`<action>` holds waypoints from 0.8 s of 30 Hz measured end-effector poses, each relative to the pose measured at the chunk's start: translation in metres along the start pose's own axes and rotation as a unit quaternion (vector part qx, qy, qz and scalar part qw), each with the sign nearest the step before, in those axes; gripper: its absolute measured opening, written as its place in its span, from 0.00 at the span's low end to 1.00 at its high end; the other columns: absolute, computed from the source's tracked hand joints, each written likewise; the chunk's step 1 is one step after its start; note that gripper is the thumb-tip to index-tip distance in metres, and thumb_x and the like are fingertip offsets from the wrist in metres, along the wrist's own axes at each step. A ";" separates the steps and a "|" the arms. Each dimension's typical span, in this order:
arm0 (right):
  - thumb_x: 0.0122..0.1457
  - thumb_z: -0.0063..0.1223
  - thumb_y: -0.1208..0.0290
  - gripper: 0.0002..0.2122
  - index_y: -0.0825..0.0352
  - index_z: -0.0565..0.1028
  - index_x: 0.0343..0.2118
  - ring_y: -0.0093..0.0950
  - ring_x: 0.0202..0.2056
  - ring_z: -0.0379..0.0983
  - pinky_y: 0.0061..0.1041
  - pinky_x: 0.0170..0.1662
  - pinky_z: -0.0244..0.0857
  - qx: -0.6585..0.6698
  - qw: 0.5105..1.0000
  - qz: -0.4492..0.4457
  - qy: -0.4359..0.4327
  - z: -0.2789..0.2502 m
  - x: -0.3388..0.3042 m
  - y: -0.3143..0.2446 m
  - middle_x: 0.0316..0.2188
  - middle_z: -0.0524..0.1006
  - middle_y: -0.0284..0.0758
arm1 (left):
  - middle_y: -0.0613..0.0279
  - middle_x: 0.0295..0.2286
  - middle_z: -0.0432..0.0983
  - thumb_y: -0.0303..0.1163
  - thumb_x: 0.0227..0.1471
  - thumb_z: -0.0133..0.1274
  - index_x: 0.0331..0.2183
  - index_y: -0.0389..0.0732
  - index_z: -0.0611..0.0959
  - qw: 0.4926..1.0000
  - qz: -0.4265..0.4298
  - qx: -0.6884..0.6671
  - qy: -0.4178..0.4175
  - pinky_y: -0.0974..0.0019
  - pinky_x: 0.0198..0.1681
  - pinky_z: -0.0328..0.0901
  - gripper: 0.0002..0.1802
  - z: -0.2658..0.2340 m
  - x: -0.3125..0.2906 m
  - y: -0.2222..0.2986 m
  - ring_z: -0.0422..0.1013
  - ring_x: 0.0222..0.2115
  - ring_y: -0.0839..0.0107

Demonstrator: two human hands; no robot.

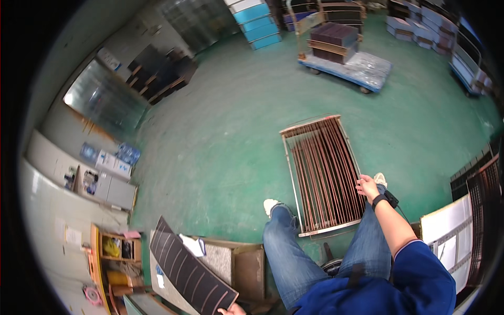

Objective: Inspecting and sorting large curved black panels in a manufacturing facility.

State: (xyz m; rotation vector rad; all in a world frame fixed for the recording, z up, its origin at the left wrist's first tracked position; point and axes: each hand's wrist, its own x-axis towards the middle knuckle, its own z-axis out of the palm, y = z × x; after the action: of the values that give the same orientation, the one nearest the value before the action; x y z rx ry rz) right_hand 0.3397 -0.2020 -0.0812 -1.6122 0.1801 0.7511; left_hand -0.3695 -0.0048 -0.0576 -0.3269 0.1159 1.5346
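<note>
My left hand (233,310), at the lower edge, grips the near end of a long dark panel (191,273) marked with thin pale cross lines. The panel slants up to the left, over a side table. Between my legs stands a metal-framed rack (294,173), with several dark, reddish-edged panels (328,173) set side by side in it. At the rack's right edge, my right hand (367,186) hovers with its fingers loosely bent and apart, nothing visible in them. Whether it touches the rack I cannot tell. A dark band is on that wrist.
The side table (218,260) at lower left bears papers (193,245). White boards and dark slotted panels (483,210) stand close on my right. Farther off are a blue trolley (362,71) with stacked dark blocks (333,42), blue boxes (257,26) and a dark stack (157,76).
</note>
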 end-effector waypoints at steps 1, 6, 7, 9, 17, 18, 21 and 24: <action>0.61 0.37 0.70 0.18 0.64 0.62 0.54 0.22 0.31 0.71 0.24 0.31 0.67 -0.006 0.999 0.007 0.031 -0.011 0.009 0.003 0.36 0.71 0.30 | 0.46 0.50 0.64 0.45 0.56 0.45 0.51 0.37 0.66 0.972 -0.145 -0.183 -0.034 0.52 0.52 0.61 0.27 0.009 -0.017 -0.031 0.65 0.48 0.54; 0.59 0.41 0.69 0.17 0.67 0.65 0.51 0.36 0.42 0.71 0.31 0.45 0.65 -0.155 0.981 -0.038 0.105 -0.002 0.070 0.036 0.43 0.73 0.42 | 0.50 0.42 0.72 0.54 0.53 0.36 0.41 0.39 0.75 0.819 0.068 0.565 0.076 0.60 0.48 0.62 0.29 0.011 -0.042 -0.020 0.66 0.45 0.53; 0.55 0.45 0.70 0.16 0.71 0.70 0.46 0.43 0.44 0.71 0.33 0.49 0.63 -0.238 0.953 -0.099 0.159 -0.004 0.084 0.048 0.42 0.74 0.48 | 0.51 0.39 0.71 0.55 0.54 0.36 0.38 0.39 0.75 0.828 0.000 0.550 0.113 0.61 0.47 0.61 0.28 0.006 -0.055 -0.030 0.66 0.42 0.54; 0.54 0.48 0.69 0.17 0.70 0.70 0.46 0.45 0.44 0.70 0.36 0.48 0.63 -0.238 0.953 -0.090 0.166 -0.001 0.091 0.065 0.40 0.74 0.50 | 0.54 0.35 0.69 0.56 0.54 0.36 0.32 0.39 0.76 0.828 -0.125 0.512 0.191 0.64 0.46 0.59 0.28 0.001 -0.087 -0.043 0.65 0.34 0.58; 0.56 0.46 0.68 0.15 0.66 0.70 0.47 0.46 0.38 0.72 0.38 0.43 0.66 -0.355 0.920 -0.099 0.135 -0.016 0.110 0.106 0.35 0.75 0.51 | 0.53 0.40 0.72 0.38 0.56 0.41 0.36 0.41 0.79 0.228 0.113 0.923 -0.289 0.61 0.53 0.54 0.15 0.024 -0.077 -0.353 0.65 0.44 0.59; 0.57 0.44 0.69 0.15 0.65 0.70 0.47 0.47 0.37 0.72 0.39 0.42 0.66 -0.370 0.914 -0.111 0.121 -0.016 0.109 0.109 0.34 0.75 0.51 | 0.52 0.45 0.69 0.35 0.54 0.45 0.41 0.41 0.77 0.179 0.068 0.927 -0.323 0.56 0.55 0.51 0.15 0.028 -0.067 -0.370 0.61 0.49 0.58; 0.57 0.42 0.71 0.16 0.63 0.67 0.49 0.48 0.33 0.73 0.44 0.38 0.67 -0.457 0.881 -0.100 0.071 -0.018 0.102 0.101 0.31 0.75 0.50 | 0.56 0.48 0.67 0.29 0.49 0.47 0.41 0.48 0.79 0.075 0.017 0.935 -0.346 0.43 0.57 0.42 0.15 0.021 -0.042 -0.408 0.56 0.55 0.57; 0.54 0.44 0.72 0.19 0.59 0.65 0.52 0.46 0.30 0.74 0.46 0.35 0.67 -0.495 0.862 -0.073 0.078 -0.026 0.118 0.110 0.29 0.76 0.49 | 0.68 0.45 0.71 0.27 0.46 0.47 0.35 0.49 0.80 -0.021 0.034 0.926 -0.375 0.40 0.57 0.37 0.13 0.010 -0.022 -0.429 0.58 0.54 0.60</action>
State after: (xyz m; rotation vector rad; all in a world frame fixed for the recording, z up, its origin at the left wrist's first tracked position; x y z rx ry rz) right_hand 0.3834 -0.2126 -0.2383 -2.6340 -0.2688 0.6129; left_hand 0.0538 -0.0241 0.0159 2.6857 1.1096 0.0489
